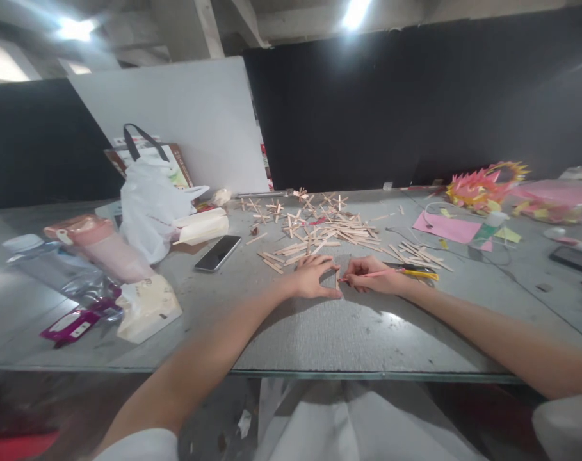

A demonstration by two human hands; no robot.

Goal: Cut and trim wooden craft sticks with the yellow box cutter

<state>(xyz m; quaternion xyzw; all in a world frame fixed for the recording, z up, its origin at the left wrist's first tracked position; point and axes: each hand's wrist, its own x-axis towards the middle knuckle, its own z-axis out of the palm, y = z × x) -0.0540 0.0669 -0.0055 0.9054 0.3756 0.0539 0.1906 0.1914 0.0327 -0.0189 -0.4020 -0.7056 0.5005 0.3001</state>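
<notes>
Left hand (314, 276) is laid flat on the grey counter (319, 333), fingers spread, nothing gripped. Pink pencil (385, 273) is pinched in the right hand (372, 276), tip pointed at the left fingertips. Wooden sticks (329, 234) are piled just behind both hands. Yellow cutter (422, 274) is seen beside the right wrist, phone (218, 252) further left.

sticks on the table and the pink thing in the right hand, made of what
The sticks look like bare wood: pale tan, matt, flat strips. The pink rod in the right hand is too thin to tell, perhaps painted wood or plastic.
</notes>
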